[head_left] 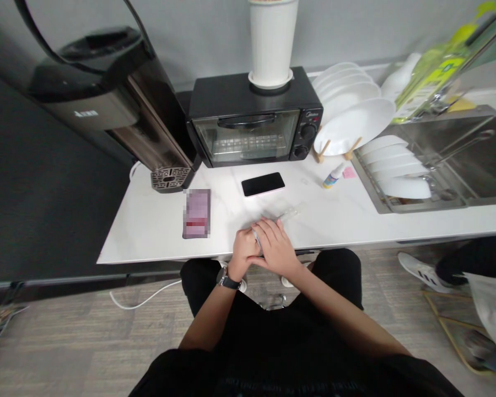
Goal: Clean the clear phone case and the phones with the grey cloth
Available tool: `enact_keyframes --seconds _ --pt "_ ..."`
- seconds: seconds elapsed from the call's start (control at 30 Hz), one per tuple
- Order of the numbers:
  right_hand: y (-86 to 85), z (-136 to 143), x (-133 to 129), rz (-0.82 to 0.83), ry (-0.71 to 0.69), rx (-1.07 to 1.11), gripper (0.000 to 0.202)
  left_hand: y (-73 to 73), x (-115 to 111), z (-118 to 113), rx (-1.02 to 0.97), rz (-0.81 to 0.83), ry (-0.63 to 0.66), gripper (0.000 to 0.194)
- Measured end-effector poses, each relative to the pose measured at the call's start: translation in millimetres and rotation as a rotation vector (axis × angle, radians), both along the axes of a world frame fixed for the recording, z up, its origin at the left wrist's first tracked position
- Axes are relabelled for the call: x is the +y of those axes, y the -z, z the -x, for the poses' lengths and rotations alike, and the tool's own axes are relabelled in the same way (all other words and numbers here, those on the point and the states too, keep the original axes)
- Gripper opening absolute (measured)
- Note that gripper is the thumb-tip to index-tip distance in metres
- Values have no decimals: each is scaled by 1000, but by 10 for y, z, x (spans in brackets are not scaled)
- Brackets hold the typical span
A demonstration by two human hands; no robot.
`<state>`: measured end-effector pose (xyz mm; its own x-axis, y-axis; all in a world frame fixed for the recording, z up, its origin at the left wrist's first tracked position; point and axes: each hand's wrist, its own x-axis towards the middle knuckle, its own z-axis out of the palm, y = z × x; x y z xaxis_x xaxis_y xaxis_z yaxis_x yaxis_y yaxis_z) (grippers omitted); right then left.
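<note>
A slim translucent item [288, 214] lay at the front of the tabletop [314, 220], its clear end poking out past the fingers toward the oven side; blur hid what it was exactly. The hands were together over its near end, the right hand [275, 243] laid across the left hand [243, 245], and how firmly either gripped could not be told. Handling it well seemed to call for a light hold, since something that thin might bend or slip, and for parting the fingers enough to see both ends. Low wrists near the counter edge would probably have helped steadiness, with the wristwatch [227, 278] clear of that edge

Just beyond lay a black-screened smartphone [263, 184], face up, worth leaving room around. A purple pixelated rectangle [197, 213] sat to the left, a small spray bottle [333, 176] stood to the right beside a pink sticky note [349, 172], and the Midea toaster oven [252, 135] stood behind
</note>
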<state>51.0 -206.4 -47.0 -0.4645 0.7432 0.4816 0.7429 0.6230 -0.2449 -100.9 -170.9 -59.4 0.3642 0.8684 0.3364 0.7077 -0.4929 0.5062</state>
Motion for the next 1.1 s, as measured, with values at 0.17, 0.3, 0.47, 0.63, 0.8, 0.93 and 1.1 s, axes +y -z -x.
enact_keyframes --seconds 0.17,0.3,0.47,0.63,0.8,0.93,1.1 --pt "-116 -647 303 -35 170 48 71 -112 -81 -51 -91 -4 48 27" --pt "-113 -574 285 -62 294 89 72 -130 -86 -69 -139 -1 53 30" --pt "-53 -15 3 -68 33 10 83 -4 -8 -9 -90 11 -16 26" --pt "-140 -466 233 -45 106 10 72 -75 -57 -35 -115 16 10 25" --pt "-105 -457 228 -59 250 68 70 -100 -74 -60 -149 17 29 29" --pt "-10 -39 -15 -67 62 34 80 7 -20 -20 -119 21 -7 25" --pt "-75 -418 164 -33 111 0 76 -44 -50 -35 -123 20 0 24"
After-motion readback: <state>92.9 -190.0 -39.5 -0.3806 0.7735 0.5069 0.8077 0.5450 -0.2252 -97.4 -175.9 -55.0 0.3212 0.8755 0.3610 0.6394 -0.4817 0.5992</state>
